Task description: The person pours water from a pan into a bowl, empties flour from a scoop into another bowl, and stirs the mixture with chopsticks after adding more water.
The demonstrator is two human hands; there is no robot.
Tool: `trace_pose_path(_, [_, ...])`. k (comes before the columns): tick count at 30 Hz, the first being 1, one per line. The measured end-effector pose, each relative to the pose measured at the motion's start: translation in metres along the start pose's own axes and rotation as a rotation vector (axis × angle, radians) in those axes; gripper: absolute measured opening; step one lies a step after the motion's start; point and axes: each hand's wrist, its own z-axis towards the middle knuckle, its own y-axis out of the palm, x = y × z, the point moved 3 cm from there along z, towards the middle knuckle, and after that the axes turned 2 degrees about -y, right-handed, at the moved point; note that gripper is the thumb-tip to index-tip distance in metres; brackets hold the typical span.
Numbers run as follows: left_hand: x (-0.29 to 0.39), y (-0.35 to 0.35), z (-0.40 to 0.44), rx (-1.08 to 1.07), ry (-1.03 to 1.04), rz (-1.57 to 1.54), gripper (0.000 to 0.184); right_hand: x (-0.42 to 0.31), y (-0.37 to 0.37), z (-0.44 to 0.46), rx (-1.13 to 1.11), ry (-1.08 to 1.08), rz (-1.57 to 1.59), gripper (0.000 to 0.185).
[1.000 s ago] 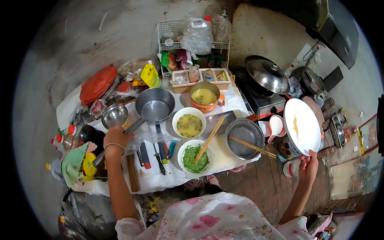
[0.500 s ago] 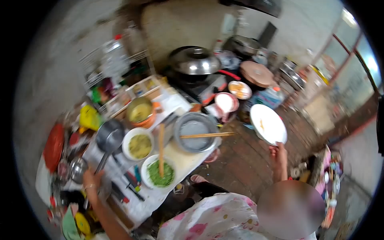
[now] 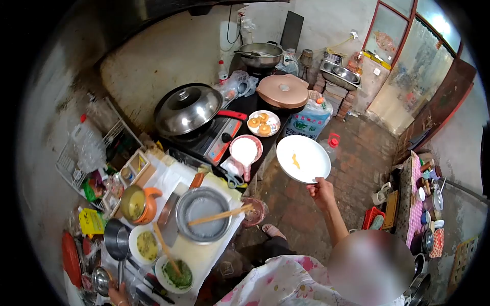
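Observation:
My right hand (image 3: 322,194) grips the near rim of a white plate (image 3: 311,160) and holds it out over the floor. A small yellow-brown scrap of food (image 3: 295,161) lies on it. At the lower left, my left hand (image 3: 118,296) is partly cut off by the frame; its fingers close around the handle end of a grey pan (image 3: 115,247). Beside that hand is a shiny metal bowl (image 3: 101,281). Close by on the table stand a white bowl of yellowish liquid (image 3: 147,246) and a white bowl of chopped greens (image 3: 178,279) with chopsticks in it.
Chopsticks (image 3: 219,214) lie across a grey basin (image 3: 202,227). A lidded wok (image 3: 188,109) sits on the stove. Nearby are a plate of fried rounds (image 3: 264,124), a dipper of white powder (image 3: 244,151) and a pinkish lidded pan (image 3: 283,91). A crowded side table (image 3: 416,204) stands at right.
My view has swung, so the table and stove sit further left and the picture is sharper. The plate stays in my right hand; my left hand stays near the grey pan's handle.

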Motion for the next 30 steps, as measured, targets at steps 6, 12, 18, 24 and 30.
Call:
trace_pose_path(6, [0.104, -0.063, -0.063, 0.329, -0.068, 0.290, 0.037, -0.014, 0.002, 0.099, -0.141, 0.131, -0.023, 0.026])
trace_pose_path(12, [0.197, -0.110, -0.106, 0.435, -0.021, 0.282, 0.038, -0.021, -0.003, 0.151, -0.256, 0.204, -0.082, 0.025])
trace_pose_path(18, [0.278, -0.123, -0.138, 0.558, -0.009, -0.049, 0.034, -0.028, 0.007, 0.162, -0.284, 0.299, -0.042, 0.025])
trace_pose_path(24, [0.258, -0.082, -0.115, 0.626, -0.065, -0.181, 0.032, -0.031, 0.048, 0.161, -0.298, 0.457, 0.209, 0.028])
trace_pose_path(30, [0.244, -0.032, -0.100, 0.442, -0.040, -0.421, 0.038, -0.011, 0.127, 0.209, -0.450, 0.672, 0.533, 0.020])
